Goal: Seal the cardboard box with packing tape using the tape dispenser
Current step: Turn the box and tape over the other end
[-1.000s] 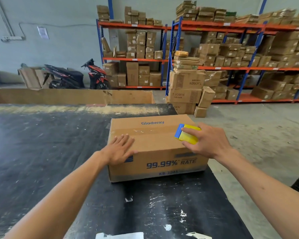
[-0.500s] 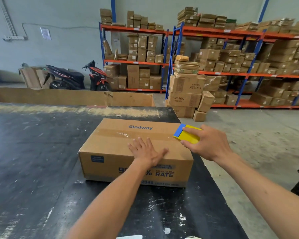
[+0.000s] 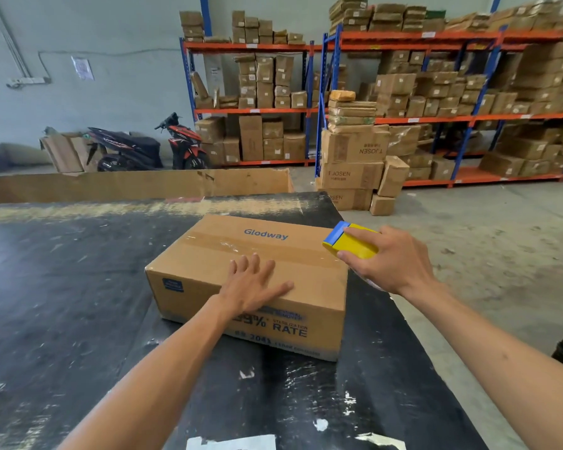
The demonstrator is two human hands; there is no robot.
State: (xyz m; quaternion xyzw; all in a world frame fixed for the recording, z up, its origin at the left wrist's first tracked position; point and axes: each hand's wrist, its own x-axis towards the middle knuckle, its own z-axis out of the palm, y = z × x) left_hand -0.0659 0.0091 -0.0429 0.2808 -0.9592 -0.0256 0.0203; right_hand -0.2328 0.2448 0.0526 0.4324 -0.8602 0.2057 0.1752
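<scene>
Box: the brown cardboard box (image 3: pixel 241 271) sits near the far right edge of the black surface (image 3: pixel 62 287).
Left hand (image 3: pixel 252 284): flat on the box top, fingers spread.
Right hand (image 3: pixel 390 261): holds the yellow and blue tape dispenser (image 3: pixel 350 243) at the box's far right corner.

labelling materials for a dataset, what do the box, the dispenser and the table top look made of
Box: matte brown cardboard, printed in blue, with a glossy clear tape strip along its top. Dispenser: smooth hard plastic by the look, yellow body with a blue end. Table top: black, scuffed and streaked pale; it could be painted board or rubber sheet, unclear which.
</scene>
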